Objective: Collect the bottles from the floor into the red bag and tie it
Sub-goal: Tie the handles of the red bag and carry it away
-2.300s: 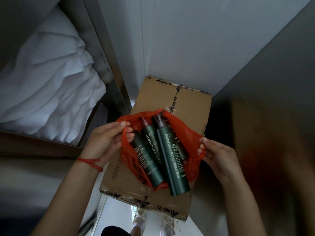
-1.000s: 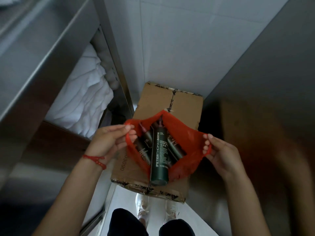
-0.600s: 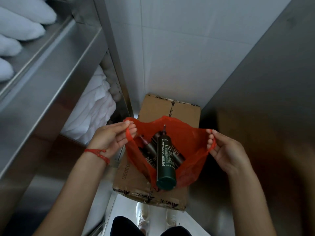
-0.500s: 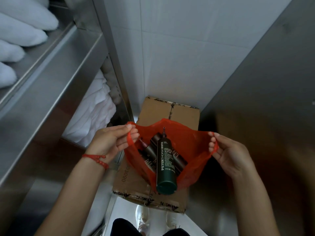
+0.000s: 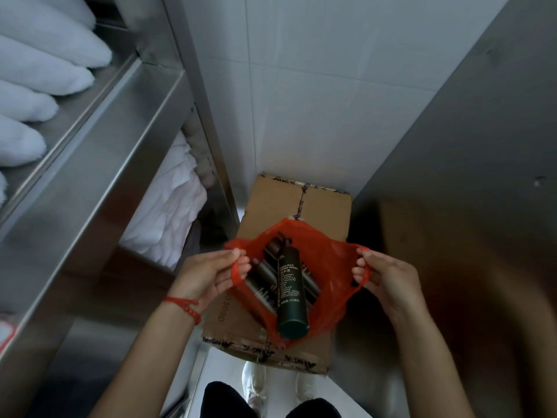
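1. The person's left hand (image 5: 208, 274) pinches the left handle loop of a thin, translucent red plastic bag (image 5: 328, 267), thumb and fingers curled round the strip of plastic. A red braided cord bracelet (image 5: 184, 306) circles that wrist.
2. The right hand (image 5: 387, 282) grips the bag's right handle loop in the same way, fingertips curled over the plastic. The two hands are held apart, so the mouth of the bag is stretched wide open between them.
3. Inside the bag lie the dark green cylindrical bottles. The largest bottle (image 5: 291, 292) lies on top, its pump pointing away from the person and its flat base towards them, with white lettering that reads "hand wash".
4. At least two smaller dark bottles (image 5: 262, 282) sit under and beside it, one to its left and one partly hidden to its right. Their exact number cannot be told.
5. The bag hangs over a closed brown cardboard box (image 5: 325, 206), sealed with printed tape, standing on the floor against a white tiled wall (image 5: 316, 86).
6. To the left stands a stainless steel shelf unit (image 5: 99, 152) holding folded white towels (image 5: 171, 206) on its upper and lower levels.
7. To the right rises a plain grey metal panel (image 5: 470, 146).
8. At the bottom edge, the person's white shoes (image 5: 256, 384) and dark trouser legs show on the pale floor.
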The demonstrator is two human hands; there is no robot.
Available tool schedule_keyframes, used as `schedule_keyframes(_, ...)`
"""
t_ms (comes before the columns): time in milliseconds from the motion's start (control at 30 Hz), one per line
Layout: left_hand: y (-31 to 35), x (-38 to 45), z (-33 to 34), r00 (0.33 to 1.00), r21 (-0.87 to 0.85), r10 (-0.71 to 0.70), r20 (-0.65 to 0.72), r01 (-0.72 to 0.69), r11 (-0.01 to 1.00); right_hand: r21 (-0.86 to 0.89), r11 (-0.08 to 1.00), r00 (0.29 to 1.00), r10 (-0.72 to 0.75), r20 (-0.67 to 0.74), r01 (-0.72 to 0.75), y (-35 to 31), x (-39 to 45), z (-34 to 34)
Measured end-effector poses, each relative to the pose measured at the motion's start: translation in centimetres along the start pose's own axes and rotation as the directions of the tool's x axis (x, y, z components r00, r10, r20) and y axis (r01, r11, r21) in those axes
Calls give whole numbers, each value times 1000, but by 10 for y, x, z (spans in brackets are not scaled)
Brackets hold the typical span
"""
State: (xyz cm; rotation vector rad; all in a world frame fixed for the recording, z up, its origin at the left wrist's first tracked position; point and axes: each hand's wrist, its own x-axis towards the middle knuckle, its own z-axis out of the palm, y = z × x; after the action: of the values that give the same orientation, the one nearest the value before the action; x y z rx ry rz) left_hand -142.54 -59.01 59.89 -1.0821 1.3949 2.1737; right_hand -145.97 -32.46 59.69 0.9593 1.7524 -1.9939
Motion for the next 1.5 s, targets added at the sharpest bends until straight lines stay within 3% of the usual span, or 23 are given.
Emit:
schedule_keyframes(200, 7, -23, -10, 997, 4, 45, 56, -45, 999, 108, 994, 995, -6, 104, -5, -1, -16, -6)
schedule_keyframes(467, 38, -26, -2, 990, -83, 139, -31, -142, 986, 202, 979, 993, -40, 112, 17, -28, -17, 0)
schedule_keyframes(767, 44, -30, 8, 972, 19, 228, -51, -228, 974, 178, 983, 997, -54, 63, 42, -39, -22, -1)
schedule_keyframes(1067, 49, -33, 10, 941, 101, 336, -40, -330, 938, 117, 986, 986, -132, 101, 120, -46, -31, 9)
schedule_keyframes(1200, 46, -30, 15, 960, 68, 276, -52, -272, 960, 148, 984, 988, -119, 96, 104, -44, -28, 12)
schedule_keyframes(1333, 43, -25, 12, 964, 136, 258, -62, -248, 959, 75, 990, 988, -126, 94, 119, -37, -24, 13)
schedule_keyframes(1500, 28, -26, 8, 968, 104, 252, -16, -249, 963, -7, 985, 978, -168, 124, 170, -22, -19, 9)
